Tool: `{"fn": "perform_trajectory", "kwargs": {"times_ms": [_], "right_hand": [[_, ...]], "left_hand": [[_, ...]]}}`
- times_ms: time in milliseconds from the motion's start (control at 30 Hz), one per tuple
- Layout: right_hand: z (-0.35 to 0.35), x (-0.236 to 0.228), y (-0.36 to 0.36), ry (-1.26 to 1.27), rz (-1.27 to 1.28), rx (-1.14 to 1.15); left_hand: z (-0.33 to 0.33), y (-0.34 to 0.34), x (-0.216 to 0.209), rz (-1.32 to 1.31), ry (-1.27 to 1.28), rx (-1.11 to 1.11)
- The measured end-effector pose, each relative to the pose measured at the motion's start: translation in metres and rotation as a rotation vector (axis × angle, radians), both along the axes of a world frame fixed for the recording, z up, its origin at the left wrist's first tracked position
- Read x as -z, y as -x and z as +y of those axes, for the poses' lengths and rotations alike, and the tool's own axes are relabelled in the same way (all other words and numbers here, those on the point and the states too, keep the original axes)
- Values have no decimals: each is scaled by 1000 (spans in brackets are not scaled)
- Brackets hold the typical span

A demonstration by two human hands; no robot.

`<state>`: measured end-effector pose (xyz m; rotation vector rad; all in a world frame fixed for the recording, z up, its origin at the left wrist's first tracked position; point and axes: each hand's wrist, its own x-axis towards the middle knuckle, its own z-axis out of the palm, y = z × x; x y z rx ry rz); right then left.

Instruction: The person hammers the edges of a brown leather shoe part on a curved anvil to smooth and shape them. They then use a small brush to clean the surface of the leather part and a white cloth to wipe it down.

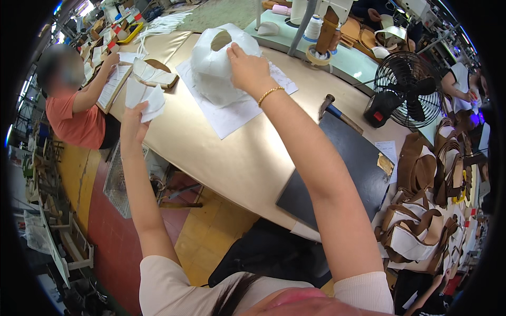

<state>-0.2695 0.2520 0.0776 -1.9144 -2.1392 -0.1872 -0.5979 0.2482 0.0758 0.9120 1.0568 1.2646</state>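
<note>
My left hand (136, 120) reaches out over the table's left edge. Thin white sheet pieces (146, 100) are pinched between its thumb and fingers. My right hand (249, 68), wearing a gold bracelet, grips the upper right side of a bulging white bag (213, 73), its fingers by the rim of a round opening. What the bag holds cannot be made out. Beneath it a white paper sheet (226, 124) lies flat on the gold-coloured table cover (184, 142).
Left, a person in an orange shirt (74, 118) handles papers. A hammer (340, 113) lies by a black board (337, 174). At right stand a black fan (408, 89) and piles of brown and white pieces (416, 226). Thread cones (313, 27) stand on the far bench.
</note>
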Motion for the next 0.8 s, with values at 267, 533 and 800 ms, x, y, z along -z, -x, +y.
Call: {"fn": "perform_trajectory", "kwargs": {"times_ms": [267, 533, 800], "right_hand": [[-18, 10, -27, -383, 942, -139], [-167, 22, -3, -231, 244, -519], [-234, 19, -48, 25, 845, -197]], "left_hand": [[-71, -48, 16, -473, 92, 193], [-112, -145, 60, -470, 167, 175], [-153, -178, 70, -463, 308, 109]]}}
